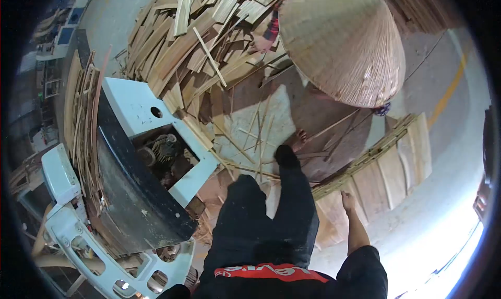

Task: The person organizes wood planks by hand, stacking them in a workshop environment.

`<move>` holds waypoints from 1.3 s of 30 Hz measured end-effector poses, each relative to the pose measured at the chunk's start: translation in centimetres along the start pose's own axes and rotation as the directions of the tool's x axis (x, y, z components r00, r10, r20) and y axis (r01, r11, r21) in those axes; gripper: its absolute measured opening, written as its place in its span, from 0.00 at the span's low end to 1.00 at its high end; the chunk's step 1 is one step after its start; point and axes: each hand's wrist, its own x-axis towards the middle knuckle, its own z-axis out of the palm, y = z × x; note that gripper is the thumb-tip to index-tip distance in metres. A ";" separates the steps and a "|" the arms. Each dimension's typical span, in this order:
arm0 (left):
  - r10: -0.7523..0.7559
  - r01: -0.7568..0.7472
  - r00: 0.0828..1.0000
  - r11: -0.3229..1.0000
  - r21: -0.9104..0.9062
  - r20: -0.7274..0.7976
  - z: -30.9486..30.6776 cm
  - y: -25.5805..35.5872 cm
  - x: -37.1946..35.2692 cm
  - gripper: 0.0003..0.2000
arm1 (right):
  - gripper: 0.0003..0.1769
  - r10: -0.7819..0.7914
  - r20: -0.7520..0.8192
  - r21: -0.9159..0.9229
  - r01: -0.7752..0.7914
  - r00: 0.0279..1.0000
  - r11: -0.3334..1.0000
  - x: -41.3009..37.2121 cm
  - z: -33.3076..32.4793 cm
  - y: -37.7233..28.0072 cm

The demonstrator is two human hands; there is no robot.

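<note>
My right hand (347, 202) hangs low on the right, its fingers loosely stretched and nothing visible in them. It overlaps the near side of a long row of upright wooden boards (386, 178). My left hand is out of view; only a bit of dark sleeve shows at the bottom edge. Straight ahead, a person in a wide conical straw hat (342, 43) bends down beside a big heap of wooden offcuts (177, 54). That person's hand (259, 42) reaches into the offcuts.
On my left stands a pale blue machine (133, 103) with an open bay showing a motor (166, 146). Thin wood strips (83, 127) lie along its dark curved top. Loose sticks (255, 137) litter the floor by my feet. More stacked boards (420, 7) stand far right.
</note>
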 end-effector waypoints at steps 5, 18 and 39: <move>0.234 -0.242 0.968 0.966 -0.095 -0.094 1.2 17.2 9.5 0.21 | 0.35 0.036 0.150 0.439 -0.100 0.988 0.893 -1.8 -6.8 -8.8; 0.264 -0.380 0.922 0.765 -0.520 -0.285 -8.5 45.9 22.1 0.18 | 0.22 -0.291 0.303 0.393 0.159 0.907 0.906 -10.9 -3.7 -39.0; 0.017 0.003 1.000 -0.303 -0.953 -0.002 -4.4 38.8 18.6 0.21 | 0.25 -0.746 0.315 0.011 0.784 0.586 0.621 4.9 17.4 -77.2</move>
